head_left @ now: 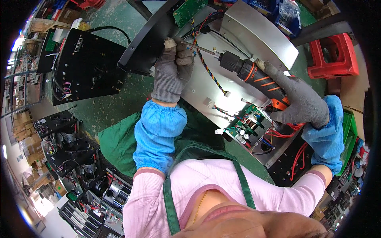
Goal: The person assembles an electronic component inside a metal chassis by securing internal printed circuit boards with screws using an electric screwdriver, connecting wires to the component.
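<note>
My right hand (299, 97), in a grey glove, is wrapped round a black and orange power screwdriver (256, 77). Its long bit (200, 48) points left, with the tip close to the fingers of my left hand (174, 65). That hand, gloved too, is closed with curled fingers against the inner side of a black panel (152, 37); whatever it pinches is hidden. The panel stands at the far left end of an open sheet-metal chassis (202, 85). Twisted coloured wires (208, 69) with a white plug cross the chassis, and a circuit board (250, 125) sits in its near right part.
To the left stands another black panel assembly (89, 65) with a cable. A red plastic stool (332, 55) is at the far right, near blue bins (287, 20). A green crate (349, 137) lies beyond my right sleeve. Several machine units (71, 148) fill the lower left.
</note>
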Tool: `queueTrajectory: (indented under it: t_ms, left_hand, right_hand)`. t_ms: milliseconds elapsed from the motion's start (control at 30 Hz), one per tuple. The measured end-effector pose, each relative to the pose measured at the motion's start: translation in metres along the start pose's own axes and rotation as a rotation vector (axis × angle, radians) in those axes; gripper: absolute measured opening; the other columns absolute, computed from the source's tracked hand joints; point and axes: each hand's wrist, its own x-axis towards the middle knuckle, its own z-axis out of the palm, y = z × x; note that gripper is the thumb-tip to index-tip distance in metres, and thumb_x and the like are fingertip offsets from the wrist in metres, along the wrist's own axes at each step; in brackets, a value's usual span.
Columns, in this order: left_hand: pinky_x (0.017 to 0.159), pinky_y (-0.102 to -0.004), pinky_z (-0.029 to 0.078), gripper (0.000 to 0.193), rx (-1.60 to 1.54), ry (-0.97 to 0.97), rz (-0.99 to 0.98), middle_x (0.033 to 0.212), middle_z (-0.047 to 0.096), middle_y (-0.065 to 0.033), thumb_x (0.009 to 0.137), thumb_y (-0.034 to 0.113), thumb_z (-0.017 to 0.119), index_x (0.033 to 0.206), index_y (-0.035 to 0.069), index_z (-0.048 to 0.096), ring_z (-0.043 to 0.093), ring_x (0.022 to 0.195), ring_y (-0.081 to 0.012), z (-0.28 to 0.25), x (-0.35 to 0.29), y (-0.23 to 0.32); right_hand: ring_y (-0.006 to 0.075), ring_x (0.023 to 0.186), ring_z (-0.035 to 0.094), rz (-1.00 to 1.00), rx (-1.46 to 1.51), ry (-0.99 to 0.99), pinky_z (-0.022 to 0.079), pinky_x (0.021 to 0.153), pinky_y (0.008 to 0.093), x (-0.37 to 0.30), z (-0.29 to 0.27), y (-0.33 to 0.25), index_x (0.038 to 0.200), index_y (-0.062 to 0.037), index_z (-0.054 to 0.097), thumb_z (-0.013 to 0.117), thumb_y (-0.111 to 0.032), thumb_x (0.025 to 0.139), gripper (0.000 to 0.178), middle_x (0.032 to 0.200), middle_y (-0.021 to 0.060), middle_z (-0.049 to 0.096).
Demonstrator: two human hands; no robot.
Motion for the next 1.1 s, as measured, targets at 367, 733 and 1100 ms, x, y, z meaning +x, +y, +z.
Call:
queueTrajectory:
  t_ms: [367, 733, 1100]
  left_hand:
    - [0.052, -0.0165, 0.042, 0.033, 0.359, 0.071, 0.187, 0.104, 0.062, -0.0062, 0.092, 0.013, 0.06, 0.124, 0.007, 0.055, 0.046, 0.066, -0.0053, 0.009, 0.0, -0.003]
    - [0.048, -0.0168, 0.039, 0.034, 0.476, 0.168, 0.213, 0.096, 0.06, -0.003, 0.091, 0.014, 0.061, 0.124, 0.006, 0.056, 0.044, 0.064, -0.0078, 0.014, -0.003, -0.003]
    - [0.05, -0.0183, 0.04, 0.04, 0.619, 0.145, 0.285, 0.094, 0.064, -0.0033, 0.091, 0.016, 0.063, 0.129, 0.008, 0.053, 0.047, 0.063, -0.0055, 0.019, -0.001, -0.001]
  right_hand:
    - [0.0352, 0.11, 0.058, -0.032, 0.002, 0.045, 0.047, 0.092, 0.0386, 0.001, 0.002, -0.002, 0.148, -0.015, 0.024, 0.073, -0.011, 0.063, 0.098, 0.123, 0.0202, 0.056]
    - [0.0339, 0.101, 0.063, -0.02, -0.049, 0.04, 0.05, 0.087, 0.0366, 0.001, 0.002, -0.003, 0.149, -0.0156, 0.022, 0.068, -0.007, 0.064, 0.097, 0.116, 0.0215, 0.06]
    - [0.0339, 0.098, 0.064, 0.001, -0.022, 0.021, 0.051, 0.084, 0.0381, 0.004, 0.001, -0.006, 0.148, -0.0164, 0.022, 0.07, -0.007, 0.064, 0.098, 0.113, 0.0211, 0.061]
